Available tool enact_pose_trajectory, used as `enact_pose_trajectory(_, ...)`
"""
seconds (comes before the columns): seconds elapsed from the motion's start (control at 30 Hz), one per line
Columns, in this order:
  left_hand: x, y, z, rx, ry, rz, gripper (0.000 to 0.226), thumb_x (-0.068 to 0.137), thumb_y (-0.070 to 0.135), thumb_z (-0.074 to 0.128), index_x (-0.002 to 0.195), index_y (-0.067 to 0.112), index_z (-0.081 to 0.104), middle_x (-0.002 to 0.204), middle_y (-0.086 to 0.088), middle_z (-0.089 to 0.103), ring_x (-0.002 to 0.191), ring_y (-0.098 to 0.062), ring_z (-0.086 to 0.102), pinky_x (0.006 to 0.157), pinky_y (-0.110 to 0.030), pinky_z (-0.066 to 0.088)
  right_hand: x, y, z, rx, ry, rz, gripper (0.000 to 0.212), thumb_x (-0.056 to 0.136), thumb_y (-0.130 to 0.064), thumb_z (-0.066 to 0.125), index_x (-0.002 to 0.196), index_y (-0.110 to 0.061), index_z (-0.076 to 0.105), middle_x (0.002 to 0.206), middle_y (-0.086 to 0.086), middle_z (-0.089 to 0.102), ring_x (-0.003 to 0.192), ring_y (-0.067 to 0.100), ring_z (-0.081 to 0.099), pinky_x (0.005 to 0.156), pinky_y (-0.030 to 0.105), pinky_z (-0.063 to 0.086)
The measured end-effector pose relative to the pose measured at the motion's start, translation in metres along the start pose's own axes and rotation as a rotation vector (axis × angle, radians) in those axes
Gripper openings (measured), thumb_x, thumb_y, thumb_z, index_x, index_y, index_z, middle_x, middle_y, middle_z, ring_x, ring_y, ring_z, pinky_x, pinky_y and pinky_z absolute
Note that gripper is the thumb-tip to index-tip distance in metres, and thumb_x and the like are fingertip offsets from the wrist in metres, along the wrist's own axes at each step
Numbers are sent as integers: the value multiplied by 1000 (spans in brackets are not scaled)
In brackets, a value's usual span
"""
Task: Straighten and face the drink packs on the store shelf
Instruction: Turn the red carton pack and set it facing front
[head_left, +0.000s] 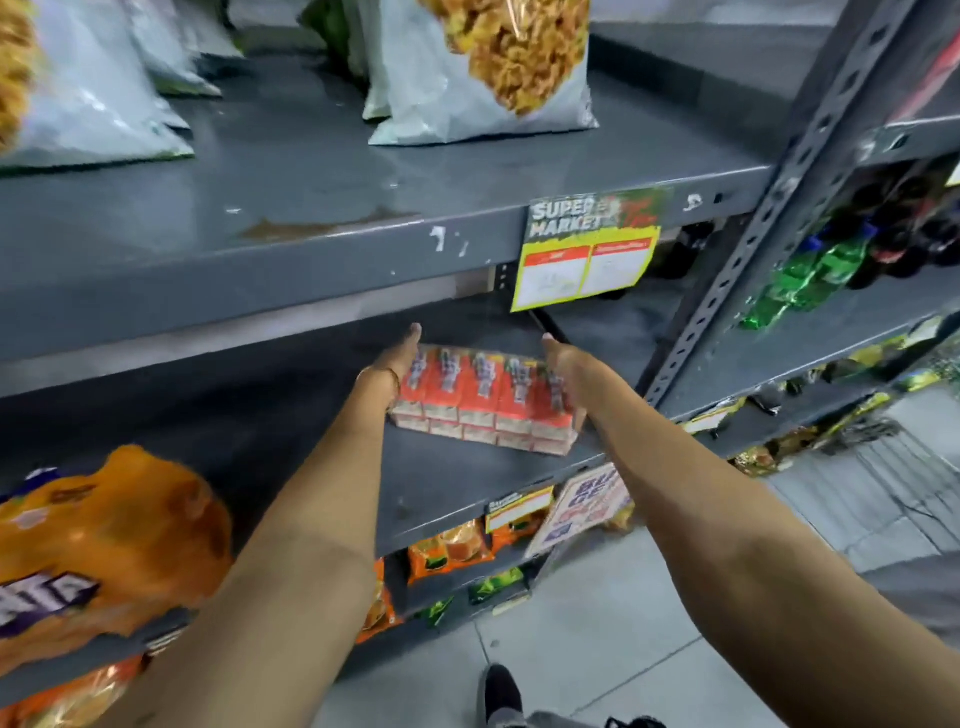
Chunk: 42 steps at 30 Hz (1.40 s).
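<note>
A: Where is the drink pack (480, 402) at this moment?

B: It lies on the grey middle shelf (452, 483), a little behind the front edge and toward the right side of the bay. It is a row of small orange-red cartons wrapped together, each with a straw on its face. The row sits at a slight angle to the shelf edge, with its right end nearer to the front.

A: And the hands?

B: Both arms reach in under the upper shelf (311, 208). The left hand (397, 358) is flat against the left end of the pack, the fingers stretched forward along it. The right hand (563, 364) presses on the right end in the same way. So the pack is squeezed between the two palms; neither hand is curled closed, they are both flat and extended.

A: Is the pack lifted?

B: I cannot tell. Its bottom edge looks close to the shelf surface, but the picture is blurred there.

A: What else is near?

B: A yellow price sign (589, 247) with the words "SUPER MARKET" hangs from the edge of the upper shelf, just above the right hand. Pale snack bags (483, 78) stand on the upper shelf. An orange bag (104, 540) is at the left of the middle shelf, well apart from the pack.
</note>
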<state>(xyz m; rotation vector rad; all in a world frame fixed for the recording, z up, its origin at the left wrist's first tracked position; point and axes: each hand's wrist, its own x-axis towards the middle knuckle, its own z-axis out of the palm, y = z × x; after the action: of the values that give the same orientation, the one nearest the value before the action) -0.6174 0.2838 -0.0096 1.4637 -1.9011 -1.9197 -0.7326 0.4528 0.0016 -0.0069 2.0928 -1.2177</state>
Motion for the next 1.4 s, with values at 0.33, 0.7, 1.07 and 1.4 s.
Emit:
enact_pose_trajectory(0.33, -4, -19, 11, -163, 254, 72, 92, 69, 84, 33, 116, 9, 56, 100, -10, 70, 78, -26, 69, 76, -37, 56, -4, -22, 8, 8, 172, -20, 73, 94, -58, 33, 144, -5, 37, 149, 14, 41, 135, 33, 41, 112, 40, 33)
enact_pose_trajectory(0.7, -38, -45, -11, -258, 416, 172, 59, 95, 60, 23, 119, 14, 51, 81, -1, 57, 62, -11, 50, 60, -25, 37, -36, 1, 11, 299, 211, -112, 68, 97, -42, 40, 146, 2, 24, 148, 20, 40, 134, 34, 42, 107, 37, 35)
enact_pose_trajectory(1.07, -54, -56, -13, 14, 438, 227, 78, 95, 60, 14, 108, 9, 71, 102, -14, 70, 99, -30, 60, 88, -34, 37, -47, 24, 14, 508, -297, -101, 71, 91, -67, 29, 123, -10, 57, 100, 11, 68, 85, 25, 66, 72, 37, 55)
enact_pose_trajectory(1.4, -66, -94, 12, -213, 61, 235, 78, 98, 52, 19, 55, 2, 60, 78, -9, 69, 80, -20, 64, 89, -38, 48, -42, -7, 30, 379, -395, -140, 63, 98, -55, 28, 146, -14, 35, 149, 8, 41, 135, 27, 43, 107, 34, 34)
